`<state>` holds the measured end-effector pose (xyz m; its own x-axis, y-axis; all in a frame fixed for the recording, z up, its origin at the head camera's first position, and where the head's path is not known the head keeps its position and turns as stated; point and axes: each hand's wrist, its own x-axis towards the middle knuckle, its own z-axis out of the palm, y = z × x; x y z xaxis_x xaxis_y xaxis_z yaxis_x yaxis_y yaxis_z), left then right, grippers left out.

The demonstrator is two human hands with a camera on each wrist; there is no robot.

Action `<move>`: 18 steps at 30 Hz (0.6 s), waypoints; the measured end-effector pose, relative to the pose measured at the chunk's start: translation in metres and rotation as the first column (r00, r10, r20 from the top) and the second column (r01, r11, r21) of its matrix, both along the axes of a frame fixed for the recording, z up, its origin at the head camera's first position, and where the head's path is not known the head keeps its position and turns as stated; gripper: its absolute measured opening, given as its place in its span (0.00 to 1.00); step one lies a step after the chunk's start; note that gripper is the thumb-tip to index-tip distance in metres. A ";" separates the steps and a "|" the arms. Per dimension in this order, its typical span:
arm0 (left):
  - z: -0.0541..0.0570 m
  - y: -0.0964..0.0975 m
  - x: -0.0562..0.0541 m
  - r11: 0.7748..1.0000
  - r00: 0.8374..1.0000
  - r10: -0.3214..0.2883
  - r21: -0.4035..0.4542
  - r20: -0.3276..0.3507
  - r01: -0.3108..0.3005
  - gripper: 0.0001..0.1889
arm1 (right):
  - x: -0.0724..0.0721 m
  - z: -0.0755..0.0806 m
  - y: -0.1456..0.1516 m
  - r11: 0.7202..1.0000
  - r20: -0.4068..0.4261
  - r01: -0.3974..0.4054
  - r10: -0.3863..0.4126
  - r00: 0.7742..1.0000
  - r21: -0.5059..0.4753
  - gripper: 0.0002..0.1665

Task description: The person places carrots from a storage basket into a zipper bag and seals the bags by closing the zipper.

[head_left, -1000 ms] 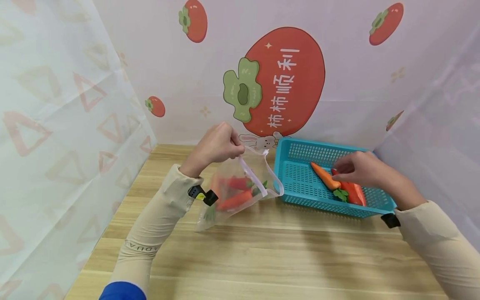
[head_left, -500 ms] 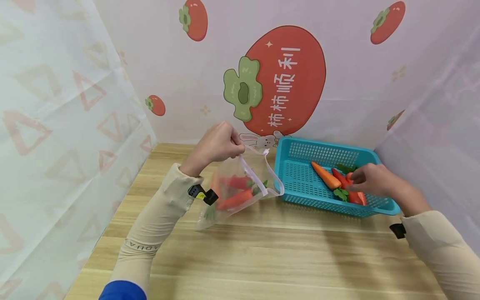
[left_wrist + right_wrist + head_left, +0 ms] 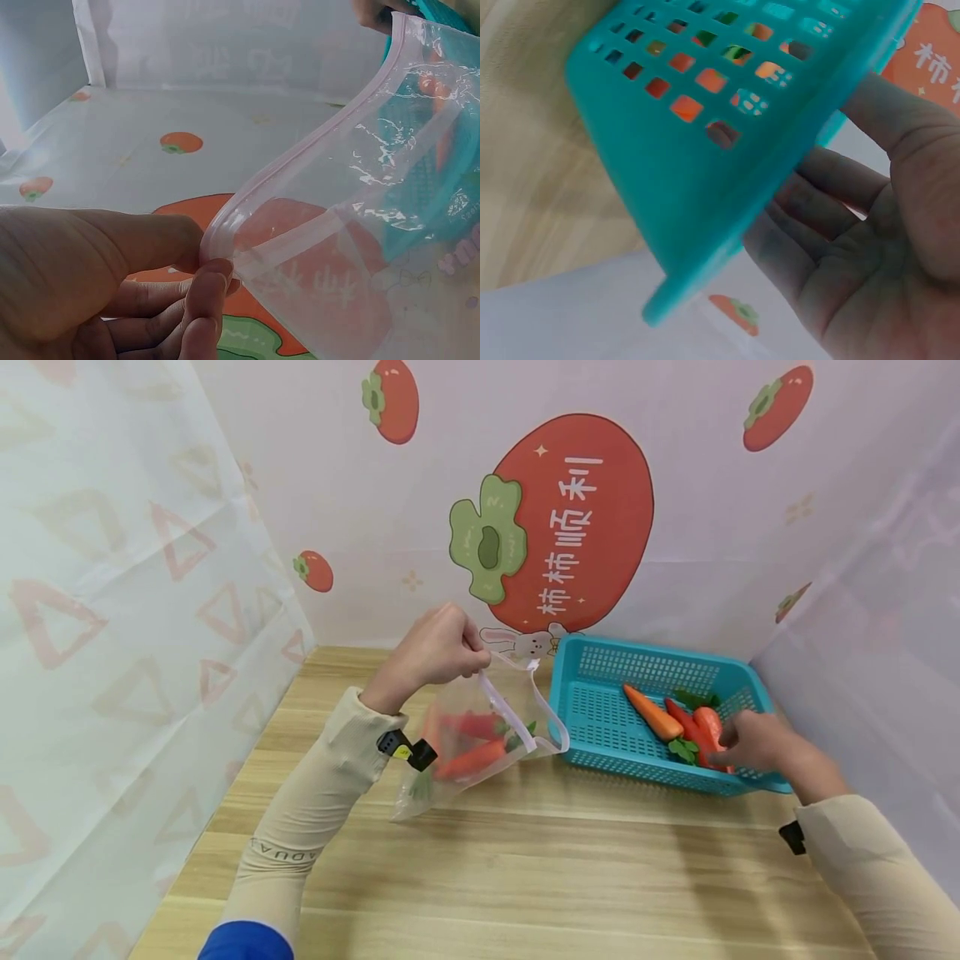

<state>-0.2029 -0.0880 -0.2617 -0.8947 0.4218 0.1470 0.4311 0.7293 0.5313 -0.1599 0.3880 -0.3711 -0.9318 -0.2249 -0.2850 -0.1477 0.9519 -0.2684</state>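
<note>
My left hand pinches the top edge of a clear zip bag between thumb and fingers, and the bag's mouth gapes toward the basket. Inside the bag lie a long orange-red carrot and a red vegetable with green tops. My right hand reaches over the right end of a blue-green basket, thumb and fingers apart, fingertips beside a shiny orange-red carrot-like vegetable. A slim red pepper and an orange carrot lie left of it. The basket's rim partly hides the right fingers in the right wrist view.
The basket stands on a wooden table, against the back wall sheet printed with persimmons. A side sheet rises close to the basket's right end. The bag lies left of the basket, its mouth close to the basket wall.
My right hand has moved right and lower over the basket, from beside the orange carrot to its right end, uncovering the red vegetables and green leaves. My left hand keeps its hold on the bag.
</note>
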 end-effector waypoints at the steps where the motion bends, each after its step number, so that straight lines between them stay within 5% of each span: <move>1: 0.000 0.000 0.000 1.000 1.000 0.000 0.000 0.001 0.000 0.11 | 0.000 -0.003 0.000 1.000 0.005 0.006 -0.006 1.000 -0.006 0.14; 18: -0.001 0.002 -0.001 1.000 1.000 -0.004 0.001 0.003 0.004 0.13 | -0.005 -0.019 0.001 0.995 0.063 0.069 -0.074 0.995 0.076 0.21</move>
<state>-0.2040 -0.0864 -0.2631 -0.8934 0.4253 0.1445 0.4324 0.7270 0.5334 -0.1650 0.3889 -0.3901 -0.9234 -0.1347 -0.3593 -0.0632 0.9770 -0.2038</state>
